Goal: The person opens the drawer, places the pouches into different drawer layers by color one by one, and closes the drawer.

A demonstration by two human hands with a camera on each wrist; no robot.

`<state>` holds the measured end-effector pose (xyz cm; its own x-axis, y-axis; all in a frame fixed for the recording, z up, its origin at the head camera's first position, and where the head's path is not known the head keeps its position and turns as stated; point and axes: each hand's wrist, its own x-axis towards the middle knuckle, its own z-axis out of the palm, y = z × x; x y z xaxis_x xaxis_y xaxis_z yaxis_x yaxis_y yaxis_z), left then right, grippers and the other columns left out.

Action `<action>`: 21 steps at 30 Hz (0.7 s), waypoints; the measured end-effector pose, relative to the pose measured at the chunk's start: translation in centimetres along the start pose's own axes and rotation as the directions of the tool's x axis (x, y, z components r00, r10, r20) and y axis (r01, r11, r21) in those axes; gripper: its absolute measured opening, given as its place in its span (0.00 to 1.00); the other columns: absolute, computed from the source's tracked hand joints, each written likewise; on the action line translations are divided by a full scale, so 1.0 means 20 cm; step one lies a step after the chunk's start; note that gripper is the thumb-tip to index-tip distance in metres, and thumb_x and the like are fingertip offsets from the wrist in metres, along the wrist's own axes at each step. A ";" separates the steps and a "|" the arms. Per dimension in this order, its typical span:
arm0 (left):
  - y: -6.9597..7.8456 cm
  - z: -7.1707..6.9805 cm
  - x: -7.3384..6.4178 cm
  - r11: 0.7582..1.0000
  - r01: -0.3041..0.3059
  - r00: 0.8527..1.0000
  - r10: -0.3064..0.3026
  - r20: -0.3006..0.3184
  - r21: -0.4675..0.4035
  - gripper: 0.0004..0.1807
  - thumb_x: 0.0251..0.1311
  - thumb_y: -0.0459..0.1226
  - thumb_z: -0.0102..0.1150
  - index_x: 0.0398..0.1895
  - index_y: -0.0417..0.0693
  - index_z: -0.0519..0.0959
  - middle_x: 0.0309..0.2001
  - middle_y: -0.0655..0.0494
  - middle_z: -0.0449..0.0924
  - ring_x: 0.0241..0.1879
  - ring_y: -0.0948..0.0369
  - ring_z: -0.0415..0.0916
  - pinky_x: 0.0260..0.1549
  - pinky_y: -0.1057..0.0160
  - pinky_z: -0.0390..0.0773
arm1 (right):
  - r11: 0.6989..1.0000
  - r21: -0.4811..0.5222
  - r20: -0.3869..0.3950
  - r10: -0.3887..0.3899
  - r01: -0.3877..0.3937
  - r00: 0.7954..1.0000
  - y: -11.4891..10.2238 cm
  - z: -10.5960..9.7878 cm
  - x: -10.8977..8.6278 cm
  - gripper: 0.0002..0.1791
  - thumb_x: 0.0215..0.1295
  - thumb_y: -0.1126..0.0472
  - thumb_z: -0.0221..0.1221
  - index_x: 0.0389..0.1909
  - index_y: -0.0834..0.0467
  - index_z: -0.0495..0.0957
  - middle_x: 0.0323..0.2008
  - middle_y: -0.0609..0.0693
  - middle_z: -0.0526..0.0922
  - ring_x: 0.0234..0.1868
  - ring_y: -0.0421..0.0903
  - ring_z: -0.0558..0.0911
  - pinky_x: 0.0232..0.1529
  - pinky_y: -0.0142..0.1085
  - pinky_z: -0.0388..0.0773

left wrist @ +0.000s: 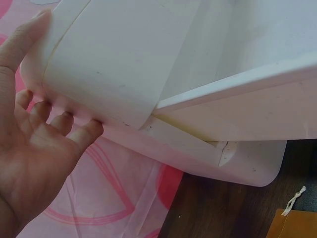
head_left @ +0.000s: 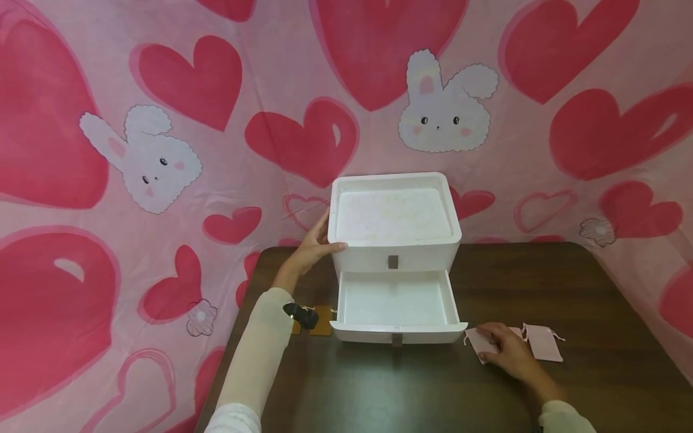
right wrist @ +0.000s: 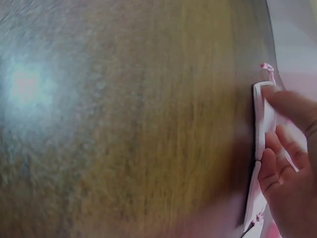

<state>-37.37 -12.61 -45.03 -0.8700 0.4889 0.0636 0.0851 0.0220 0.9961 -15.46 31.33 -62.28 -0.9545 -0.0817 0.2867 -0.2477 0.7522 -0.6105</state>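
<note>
Head view | left hand (head_left: 313, 248) spread, touching drawer unit (head_left: 425, 257) | right hand (head_left: 511, 353) touching pink pouch (head_left: 477, 343), grip unclear

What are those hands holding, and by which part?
The left hand rests against the white drawer unit at its upper left front corner. The right hand touches a pink pouch; whether it's pinched, I can't tell.

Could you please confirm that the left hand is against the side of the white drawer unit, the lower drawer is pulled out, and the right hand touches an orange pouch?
Not quite: the pouch that the right hand touches is pink, not orange, as the head view shows. The left hand is against the white drawer unit's side, and the lower drawer is pulled out.
</note>
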 end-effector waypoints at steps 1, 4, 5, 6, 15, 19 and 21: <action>0.00 0.00 0.00 1.000 0.001 1.000 -0.001 0.000 -0.001 0.57 0.60 0.25 0.63 0.84 0.65 0.42 0.83 0.52 0.48 0.75 0.46 0.58 0.74 0.41 0.63 | 0.999 -0.032 0.005 -0.004 0.004 1.000 0.00 0.00 0.00 0.29 0.34 0.69 0.80 0.45 0.64 0.85 0.43 0.59 0.84 0.39 0.32 0.78 0.35 0.30 0.76; 0.01 0.00 0.00 1.000 0.004 1.000 -0.004 -0.001 -0.002 0.56 0.60 0.24 0.62 0.84 0.65 0.42 0.83 0.54 0.47 0.76 0.46 0.58 0.74 0.41 0.63 | 0.998 -0.068 0.025 -0.008 0.010 1.000 0.00 0.00 0.00 0.28 0.35 0.69 0.79 0.45 0.65 0.85 0.43 0.56 0.84 0.38 0.35 0.79 0.35 0.30 0.76; 0.01 0.00 0.00 1.000 0.006 1.000 -0.006 0.000 -0.002 0.56 0.60 0.24 0.62 0.84 0.65 0.41 0.84 0.55 0.46 0.76 0.46 0.58 0.74 0.42 0.63 | 0.997 -0.074 0.025 -0.017 0.019 1.000 -0.01 0.00 0.00 0.28 0.36 0.69 0.79 0.45 0.65 0.85 0.42 0.55 0.84 0.38 0.35 0.79 0.35 0.30 0.75; 0.01 0.01 0.00 1.000 0.007 1.000 -0.007 0.000 -0.004 0.56 0.60 0.24 0.61 0.84 0.65 0.41 0.84 0.55 0.46 0.76 0.46 0.58 0.74 0.42 0.63 | 0.997 -0.075 0.025 -0.027 0.028 0.999 -0.01 0.00 0.00 0.27 0.36 0.70 0.79 0.44 0.65 0.86 0.42 0.55 0.84 0.37 0.35 0.78 0.34 0.30 0.75; 0.01 0.00 0.00 1.000 0.006 1.000 -0.006 -0.002 -0.001 0.56 0.61 0.24 0.61 0.83 0.66 0.41 0.83 0.54 0.47 0.75 0.45 0.59 0.75 0.42 0.62 | 0.996 -0.055 0.012 -0.073 0.073 0.997 -0.02 0.01 0.02 0.19 0.39 0.74 0.76 0.36 0.60 0.86 0.35 0.50 0.82 0.31 0.28 0.72 0.28 0.28 0.70; 0.01 0.01 0.00 1.000 0.006 1.000 -0.006 -0.003 -0.002 0.56 0.60 0.24 0.61 0.84 0.65 0.41 0.83 0.53 0.48 0.74 0.46 0.60 0.75 0.41 0.62 | 0.994 -0.065 0.005 -0.083 0.083 0.997 -0.03 0.01 0.02 0.17 0.39 0.76 0.74 0.33 0.58 0.86 0.33 0.48 0.83 0.29 0.26 0.69 0.25 0.28 0.68; 0.01 0.01 0.00 1.000 0.006 1.000 -0.006 -0.002 -0.006 0.57 0.60 0.23 0.61 0.84 0.65 0.41 0.83 0.54 0.47 0.74 0.46 0.60 0.75 0.41 0.62 | 0.995 -0.075 0.007 -0.071 0.071 0.997 -0.04 0.01 0.02 0.17 0.40 0.77 0.74 0.31 0.56 0.86 0.32 0.46 0.84 0.29 0.27 0.71 0.26 0.28 0.70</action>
<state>-37.22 -12.51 -44.83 -0.8717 0.4866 0.0576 0.0767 0.0195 0.9969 -15.63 30.56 -61.83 -0.9357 -0.1392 0.3243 -0.3018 0.7917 -0.5312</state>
